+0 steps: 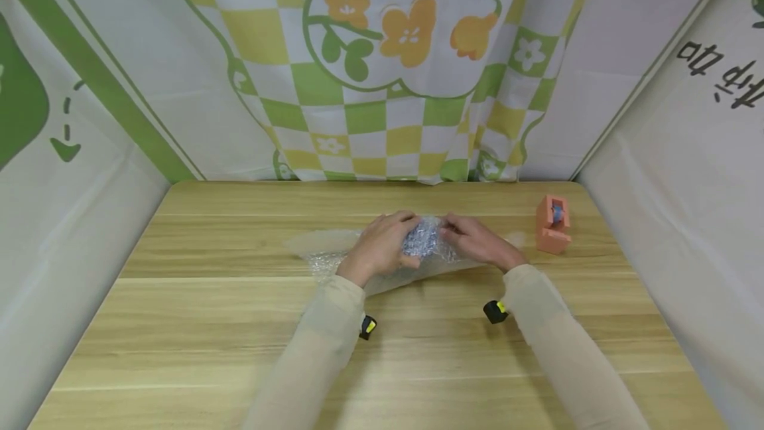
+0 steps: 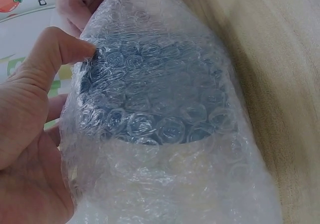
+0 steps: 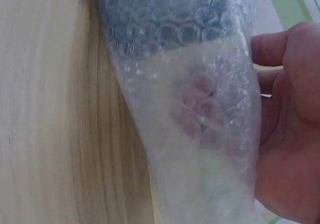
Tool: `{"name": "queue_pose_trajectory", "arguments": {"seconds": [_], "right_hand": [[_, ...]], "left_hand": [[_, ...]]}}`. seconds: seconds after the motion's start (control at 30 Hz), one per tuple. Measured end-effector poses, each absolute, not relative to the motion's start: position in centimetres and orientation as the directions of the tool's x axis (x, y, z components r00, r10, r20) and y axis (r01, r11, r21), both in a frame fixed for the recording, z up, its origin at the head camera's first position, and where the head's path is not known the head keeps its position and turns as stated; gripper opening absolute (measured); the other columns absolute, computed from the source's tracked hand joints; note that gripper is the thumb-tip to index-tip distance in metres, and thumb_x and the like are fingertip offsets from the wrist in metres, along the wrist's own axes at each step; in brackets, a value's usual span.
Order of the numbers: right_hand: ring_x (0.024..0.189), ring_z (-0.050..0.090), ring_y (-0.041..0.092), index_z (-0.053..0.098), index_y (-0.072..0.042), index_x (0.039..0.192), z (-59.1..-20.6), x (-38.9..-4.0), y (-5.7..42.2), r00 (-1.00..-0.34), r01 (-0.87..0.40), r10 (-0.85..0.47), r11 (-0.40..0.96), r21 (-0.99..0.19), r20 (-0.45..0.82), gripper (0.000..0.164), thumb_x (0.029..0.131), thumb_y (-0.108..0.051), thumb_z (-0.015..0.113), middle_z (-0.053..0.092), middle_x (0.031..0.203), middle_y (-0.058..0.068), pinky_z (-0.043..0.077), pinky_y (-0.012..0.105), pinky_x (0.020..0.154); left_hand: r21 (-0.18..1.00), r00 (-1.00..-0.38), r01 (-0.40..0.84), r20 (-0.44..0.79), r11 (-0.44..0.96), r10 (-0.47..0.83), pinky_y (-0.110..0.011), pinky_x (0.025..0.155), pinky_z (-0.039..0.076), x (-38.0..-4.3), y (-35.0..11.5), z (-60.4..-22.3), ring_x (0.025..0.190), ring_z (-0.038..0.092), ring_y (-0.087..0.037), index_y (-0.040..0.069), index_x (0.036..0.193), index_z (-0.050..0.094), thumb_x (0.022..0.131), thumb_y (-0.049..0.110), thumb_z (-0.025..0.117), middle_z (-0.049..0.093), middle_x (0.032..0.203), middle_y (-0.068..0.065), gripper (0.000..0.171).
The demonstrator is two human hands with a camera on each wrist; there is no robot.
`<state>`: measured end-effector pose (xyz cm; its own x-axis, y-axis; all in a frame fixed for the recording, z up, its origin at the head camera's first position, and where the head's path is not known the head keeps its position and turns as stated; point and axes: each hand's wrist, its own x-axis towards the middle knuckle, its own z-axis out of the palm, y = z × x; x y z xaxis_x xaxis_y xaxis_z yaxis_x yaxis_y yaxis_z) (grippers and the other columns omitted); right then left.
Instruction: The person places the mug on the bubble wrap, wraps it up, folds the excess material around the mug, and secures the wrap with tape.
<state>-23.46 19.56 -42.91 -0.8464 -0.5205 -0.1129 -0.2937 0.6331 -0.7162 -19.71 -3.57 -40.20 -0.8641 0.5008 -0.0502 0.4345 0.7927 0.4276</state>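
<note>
A blue-grey object (image 1: 421, 237), its exact kind blurred by the layers, lies rolled in clear bubble wrap (image 1: 394, 280). The wrap's loose ends reach out flat to both sides on the table. My left hand (image 1: 382, 249) holds the roll from its left, thumb (image 2: 75, 49) pressed on the near face and fingers behind. On the other side, my right hand (image 1: 479, 242) grips the wrap at the right end of the blue part. In the right wrist view, some of its fingers (image 3: 197, 104) show blurred through the plastic.
An orange-pink tape dispenser (image 1: 552, 225) with a blue roll stands at the right back of the wooden table (image 1: 197, 324). Printed curtains (image 1: 382, 111) hang along the back edge, and white cloth walls (image 1: 686, 171) flank the sides.
</note>
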Motion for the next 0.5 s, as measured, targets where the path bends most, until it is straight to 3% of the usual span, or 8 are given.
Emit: {"name": "queue_pose_trajectory", "arguments": {"seconds": [0.27,0.4,0.5], "right_hand": [[0.112,0.061,0.032,0.06,-0.002,0.133,-43.33,-23.84,20.28,-0.846,-0.246,-0.504,0.66,-0.71,-0.176,0.047,0.109,-0.039,0.044,0.064,0.126,0.017,0.05,0.053,0.096],[0.106,0.063,0.029,0.062,-0.003,0.131,-43.5,-24.04,20.43,-0.85,-0.261,-0.5,0.675,-0.69,-0.167,0.047,0.109,-0.04,0.042,0.066,0.12,0.015,0.051,0.051,0.092],[0.088,0.061,0.024,0.065,-0.005,0.118,-43.82,-24.22,20.46,-0.847,-0.303,-0.513,0.685,-0.663,-0.143,0.039,0.11,-0.035,0.042,0.066,0.101,0.011,0.052,0.045,0.078]], "left_hand": [[0.416,-0.861,0.448,-0.037,0.792,0.507,-0.05,0.123,0.018,-19.65,-3.63,-40.26,0.146,0.035,-0.026,0.007,0.153,0.043,0.085,0.033,0.084,0.04,0.158,-0.011,0.084],[0.413,-0.862,0.45,-0.032,0.792,0.507,-0.05,0.123,0.019,-19.66,-3.6,-40.33,0.146,0.036,-0.026,0.007,0.153,0.043,0.084,0.033,0.084,0.041,0.158,-0.01,0.084],[0.414,-0.862,0.449,-0.03,0.791,0.505,-0.05,0.123,0.019,-19.69,-3.57,-40.37,0.146,0.036,-0.026,0.007,0.153,0.044,0.084,0.033,0.084,0.041,0.157,-0.01,0.084]]}}
